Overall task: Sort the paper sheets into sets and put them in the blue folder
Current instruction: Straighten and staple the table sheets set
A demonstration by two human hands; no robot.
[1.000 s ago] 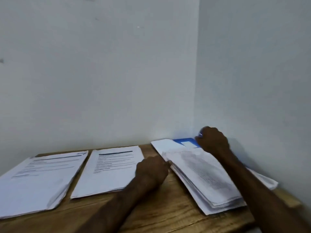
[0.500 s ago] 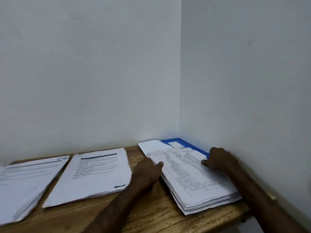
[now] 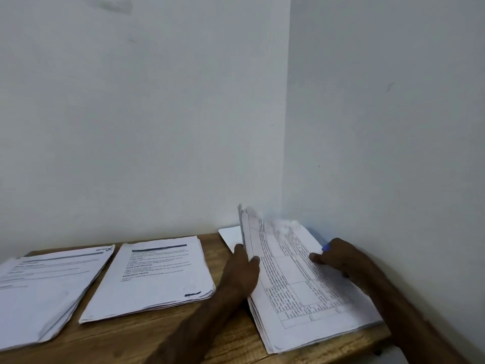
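Observation:
Three paper stacks lie on the wooden table (image 3: 231,334). The right stack (image 3: 296,285), topped by a sheet printed with a grid, has its far left edge raised and tilted up. My left hand (image 3: 242,269) grips that left edge, thumb on top. At the stack's right edge, my right hand (image 3: 338,256) holds it with the thumb on the top sheet. Only a sliver of the blue folder (image 3: 326,247) shows beside my right hand; the rest is hidden under the stack. A middle stack (image 3: 157,277) and a left stack (image 3: 44,287) lie flat.
A loose white sheet (image 3: 231,236) pokes out behind the right stack. White walls meet in a corner right behind it, and the right wall runs along the table's right edge. The table's front edge lies near the stacks.
The right stack's far left side has risen off the table in my left hand. My right hand slid a little along its right edge, and the blue folder is now almost covered.

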